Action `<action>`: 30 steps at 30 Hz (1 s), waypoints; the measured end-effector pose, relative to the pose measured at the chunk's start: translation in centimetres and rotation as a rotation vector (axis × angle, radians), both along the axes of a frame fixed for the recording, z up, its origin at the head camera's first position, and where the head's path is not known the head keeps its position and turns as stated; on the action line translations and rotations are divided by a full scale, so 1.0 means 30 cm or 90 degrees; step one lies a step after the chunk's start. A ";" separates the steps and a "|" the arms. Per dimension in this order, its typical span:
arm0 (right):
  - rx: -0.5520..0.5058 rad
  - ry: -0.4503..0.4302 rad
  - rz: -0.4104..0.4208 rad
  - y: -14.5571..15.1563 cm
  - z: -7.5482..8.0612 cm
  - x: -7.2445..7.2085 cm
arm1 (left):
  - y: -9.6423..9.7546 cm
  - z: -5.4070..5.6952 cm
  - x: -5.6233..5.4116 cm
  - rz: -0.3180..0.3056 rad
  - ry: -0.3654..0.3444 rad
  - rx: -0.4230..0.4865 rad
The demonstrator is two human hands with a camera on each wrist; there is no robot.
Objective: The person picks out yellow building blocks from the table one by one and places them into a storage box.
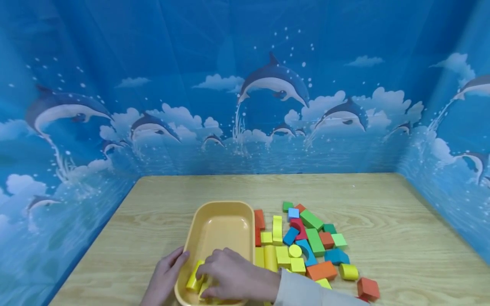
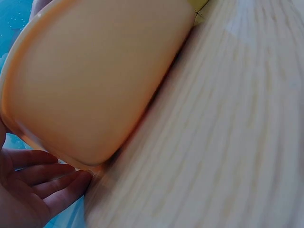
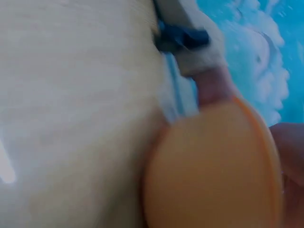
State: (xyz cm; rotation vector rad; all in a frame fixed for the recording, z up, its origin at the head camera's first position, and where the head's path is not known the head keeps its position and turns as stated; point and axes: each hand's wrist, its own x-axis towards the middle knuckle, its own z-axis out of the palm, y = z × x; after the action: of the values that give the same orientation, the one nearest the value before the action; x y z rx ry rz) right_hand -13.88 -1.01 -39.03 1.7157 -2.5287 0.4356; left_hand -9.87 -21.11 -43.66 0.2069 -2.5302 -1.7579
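A yellow-orange plastic tub (image 1: pixel 220 208) stands on the table before me. My left hand (image 1: pixel 164 276) holds its near left side, thumb at the rim; in the left wrist view the fingers (image 2: pixel 47 175) lie against the outer wall (image 2: pixel 95 85). My right hand (image 1: pixel 233 274) reaches down inside the tub and pinches a yellow block (image 1: pixel 206 284), mostly covered by the fingers. Beside these fingertips lies a yellow cylinder (image 1: pixel 194 275), tilted in the tub. The right wrist view is blurred and shows mainly the tub's outside (image 3: pixel 209 166).
Right of the tub, wooden blocks are spread out: yellow blocks (image 1: pixel 283 257), a green block (image 1: pixel 314 242), a blue arch (image 1: pixel 306 253), an orange block (image 1: pixel 321 270) and a red cube (image 1: pixel 368 289). A dolphin-printed curtain (image 1: pixel 214 51) encloses the wooden table (image 1: pixel 172 191).
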 end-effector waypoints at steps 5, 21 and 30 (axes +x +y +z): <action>-0.106 -0.026 -0.079 0.114 0.013 -0.104 | -0.001 0.006 -0.004 0.006 -0.019 -0.033; 0.006 -0.217 -0.324 0.440 -0.012 -0.271 | -0.001 0.003 -0.006 0.006 -0.039 -0.023; 0.039 -0.183 -0.327 0.448 -0.025 -0.266 | 0.000 -0.003 -0.010 0.002 -0.032 -0.023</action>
State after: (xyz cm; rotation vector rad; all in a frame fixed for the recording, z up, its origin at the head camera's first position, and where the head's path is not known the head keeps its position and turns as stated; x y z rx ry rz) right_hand -21.86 12.42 -39.79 1.0047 -3.0684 0.5998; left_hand -10.18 -21.11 -43.73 0.2562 -2.5928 -1.7268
